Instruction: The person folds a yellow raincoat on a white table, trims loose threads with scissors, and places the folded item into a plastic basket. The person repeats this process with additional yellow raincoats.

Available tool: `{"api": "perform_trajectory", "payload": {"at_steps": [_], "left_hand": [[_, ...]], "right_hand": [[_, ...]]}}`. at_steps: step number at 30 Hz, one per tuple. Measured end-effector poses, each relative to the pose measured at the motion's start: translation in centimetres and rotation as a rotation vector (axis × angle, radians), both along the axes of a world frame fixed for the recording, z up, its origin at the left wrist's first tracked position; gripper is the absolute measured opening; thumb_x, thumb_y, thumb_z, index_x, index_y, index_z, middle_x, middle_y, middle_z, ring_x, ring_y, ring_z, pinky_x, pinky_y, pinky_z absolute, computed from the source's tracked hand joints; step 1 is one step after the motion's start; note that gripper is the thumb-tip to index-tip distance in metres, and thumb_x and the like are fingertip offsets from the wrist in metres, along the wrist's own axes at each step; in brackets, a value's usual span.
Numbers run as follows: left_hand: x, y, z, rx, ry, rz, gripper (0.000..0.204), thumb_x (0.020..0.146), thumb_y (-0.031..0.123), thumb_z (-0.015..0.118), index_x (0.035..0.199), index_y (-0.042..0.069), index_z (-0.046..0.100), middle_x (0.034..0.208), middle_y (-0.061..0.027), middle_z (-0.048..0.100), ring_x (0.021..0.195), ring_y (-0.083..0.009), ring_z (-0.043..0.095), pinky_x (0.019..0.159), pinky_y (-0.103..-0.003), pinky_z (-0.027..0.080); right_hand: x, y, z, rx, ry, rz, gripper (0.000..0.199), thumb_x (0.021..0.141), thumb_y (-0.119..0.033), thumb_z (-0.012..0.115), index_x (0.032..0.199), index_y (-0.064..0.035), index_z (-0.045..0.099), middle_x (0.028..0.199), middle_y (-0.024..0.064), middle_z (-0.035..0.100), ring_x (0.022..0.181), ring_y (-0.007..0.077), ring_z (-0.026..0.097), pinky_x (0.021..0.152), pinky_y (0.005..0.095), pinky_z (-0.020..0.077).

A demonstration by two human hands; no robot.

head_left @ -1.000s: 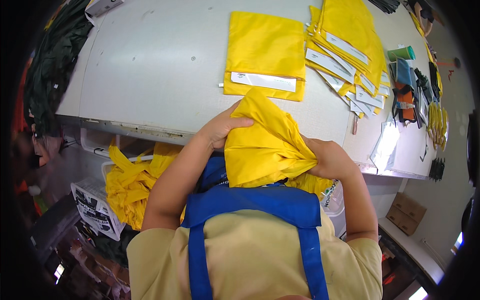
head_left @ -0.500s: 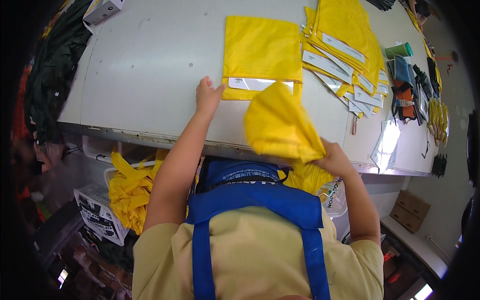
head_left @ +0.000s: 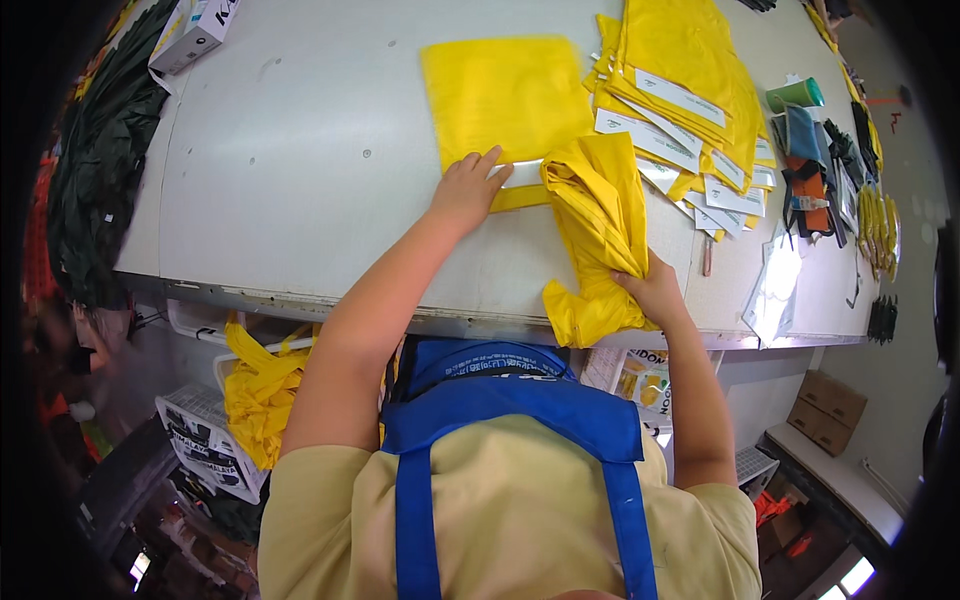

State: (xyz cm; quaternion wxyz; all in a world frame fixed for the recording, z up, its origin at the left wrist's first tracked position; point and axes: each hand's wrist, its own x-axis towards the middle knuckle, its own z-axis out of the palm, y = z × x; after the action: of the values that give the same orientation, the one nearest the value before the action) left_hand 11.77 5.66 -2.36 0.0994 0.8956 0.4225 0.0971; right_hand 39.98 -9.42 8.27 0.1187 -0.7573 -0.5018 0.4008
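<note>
Since half a second ago: the bunched yellow fabric garment (head_left: 598,235) has come down from mid-air onto the pale grey worktop (head_left: 300,180), and the left hand (head_left: 466,188) has slid right along the flat packet's near edge.

Item 1. Bunched yellow fabric garment: lies lengthwise near the worktop's front edge, its lower end hanging just over that edge. Right hand (head_left: 652,290) closed around this lower end, gripping the cloth.

Item 2. Flat yellow rectangular packet with a white label strip (head_left: 505,100): lies flat toward the worktop's far edge, just left of the garment. Left hand rests on its near edge, fingers spread and pressing flat, nothing grasped.

Item 3. Fanned stack of yellow folded packets with white labels (head_left: 680,90): toward the far right corner, touching the garment's upper end.

Item 4. Green cylindrical roll (head_left: 795,95), and dark straps and tools, possibly scissors, blurred, along the right edge.

Item 5. White and black cardboard box (head_left: 195,35): far left corner.

Item 6. Dark green cloth heap (head_left: 95,160): off the left edge.

Item 7. Loose yellow cloth in a white bin (head_left: 262,385): below the front edge.
</note>
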Motion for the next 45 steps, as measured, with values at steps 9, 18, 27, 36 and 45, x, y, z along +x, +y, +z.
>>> {"api": "perform_trajectory", "payload": {"at_steps": [9, 18, 27, 36, 45], "left_hand": [[-1.2, 4.1, 1.4, -0.003, -0.019, 0.11, 0.036, 0.081, 0.006, 0.053, 0.117, 0.01, 0.055, 0.105, -0.0101, 0.056, 0.093, -0.0291, 0.055, 0.078, -0.037, 0.048], [-4.4, 1.3, 3.7, -0.055, 0.11, -0.028, 0.037, 0.075, 0.001, 0.057, 0.111, 0.004, 0.054, 0.099, -0.0129, 0.051, 0.091, -0.0309, 0.053, 0.075, -0.038, 0.051], [-6.0, -3.9, 8.3, -0.035, -0.244, -0.067, 0.043, 0.083, 0.001, 0.051, 0.126, 0.002, 0.049, 0.125, -0.0165, 0.048, 0.108, -0.0349, 0.051, 0.09, -0.038, 0.047], [-4.4, -6.7, 12.1, -0.002, -0.342, -0.076, 0.046, 0.083, 0.003, 0.051, 0.129, 0.002, 0.05, 0.115, -0.0145, 0.052, 0.1, -0.0319, 0.053, 0.086, -0.037, 0.047], [-1.7, -8.1, 13.4, -0.024, -0.512, 0.033, 0.045, 0.077, -0.001, 0.052, 0.122, 0.005, 0.058, 0.104, -0.0118, 0.056, 0.094, -0.0278, 0.057, 0.08, -0.035, 0.049]], "right_hand": [[-1.2, 2.3, 3.8, -0.155, -0.307, 0.469, 0.07, 0.076, -0.033, 0.066, 0.14, -0.0171, 0.04, 0.09, 0.02, 0.067, 0.085, 0.0369, 0.064, 0.077, 0.0432, 0.0505], [-0.6, 1.8, 4.7, 0.046, -0.182, 0.41, 0.073, 0.073, -0.026, 0.066, 0.14, -0.0167, 0.039, 0.086, 0.0187, 0.066, 0.081, 0.0361, 0.064, 0.074, 0.0419, 0.0511], [-4.6, 3.9, 5.2, -0.104, -0.389, 0.914, 0.073, 0.073, -0.022, 0.064, 0.141, -0.0185, 0.038, 0.086, 0.0136, 0.066, 0.078, 0.0315, 0.064, 0.071, 0.0401, 0.0518], [-6.1, 2.8, 5.1, -0.069, -0.312, 0.347, 0.074, 0.078, -0.031, 0.066, 0.142, -0.0084, 0.035, 0.087, 0.023, 0.066, 0.084, 0.0381, 0.064, 0.075, 0.0448, 0.0505], [-8.1, 1.9, 5.4, -0.052, -0.213, 0.353, 0.074, 0.078, -0.032, 0.067, 0.141, -0.009, 0.036, 0.09, 0.0242, 0.065, 0.086, 0.0385, 0.063, 0.077, 0.0443, 0.0501]]}}
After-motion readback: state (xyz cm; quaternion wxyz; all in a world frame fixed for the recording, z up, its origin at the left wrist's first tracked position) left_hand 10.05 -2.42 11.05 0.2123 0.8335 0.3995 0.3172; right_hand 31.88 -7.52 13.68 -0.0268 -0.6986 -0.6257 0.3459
